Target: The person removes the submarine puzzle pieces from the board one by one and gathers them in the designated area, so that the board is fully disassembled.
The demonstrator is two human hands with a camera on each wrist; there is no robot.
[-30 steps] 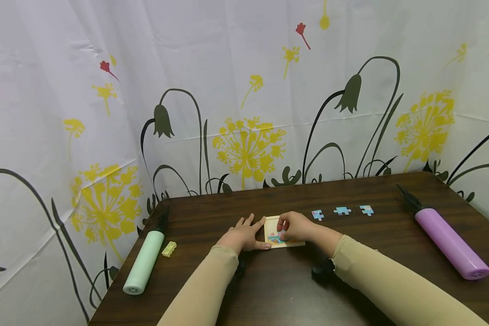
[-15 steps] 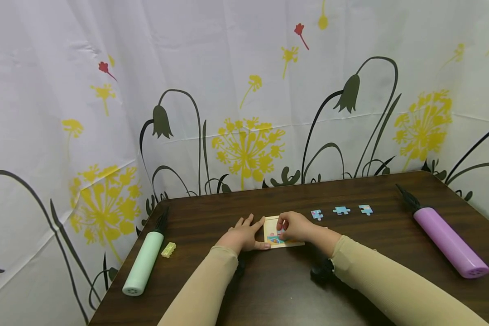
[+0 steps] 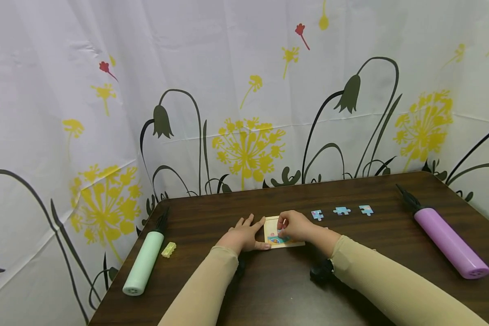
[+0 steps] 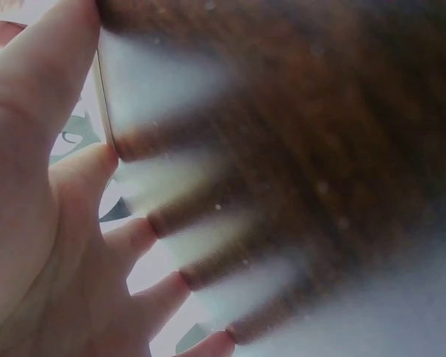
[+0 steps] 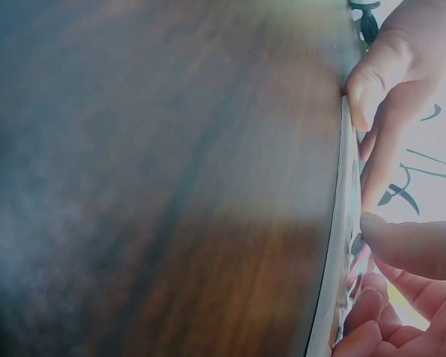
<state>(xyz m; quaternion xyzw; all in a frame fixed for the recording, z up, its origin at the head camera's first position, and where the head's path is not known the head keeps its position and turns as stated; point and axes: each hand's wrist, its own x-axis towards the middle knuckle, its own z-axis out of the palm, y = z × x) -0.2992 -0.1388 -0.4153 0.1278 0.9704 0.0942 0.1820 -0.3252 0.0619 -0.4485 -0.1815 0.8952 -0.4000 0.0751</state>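
A small pale wooden puzzle tray (image 3: 271, 223) lies on the brown table, with a blue picture piece (image 3: 274, 240) along its near side. My left hand (image 3: 242, 236) is spread flat at the tray's left side, thumb at the near corner and index finger at the far one. In the left wrist view, the fingertips of that hand (image 4: 22, 193) touch the tabletop. My right hand (image 3: 298, 226) reaches over the tray's right half, pinching a pinkish puzzle piece (image 5: 359, 244) between thumb and fingers close over the tray. The fingers hide most of this piece.
Three loose blue puzzle pieces, a left one (image 3: 317, 215), a middle one (image 3: 342, 211) and a right one (image 3: 366, 209), lie beyond my right hand. A green hand pump (image 3: 144, 262) and yellow block (image 3: 169, 249) lie left, a purple pump (image 3: 450, 242) right. A curtain (image 3: 244, 90) hangs behind.
My right fingertips have shifted slightly away from the tray's near edge, showing a little more of the blue piece. My left hand stays in place.
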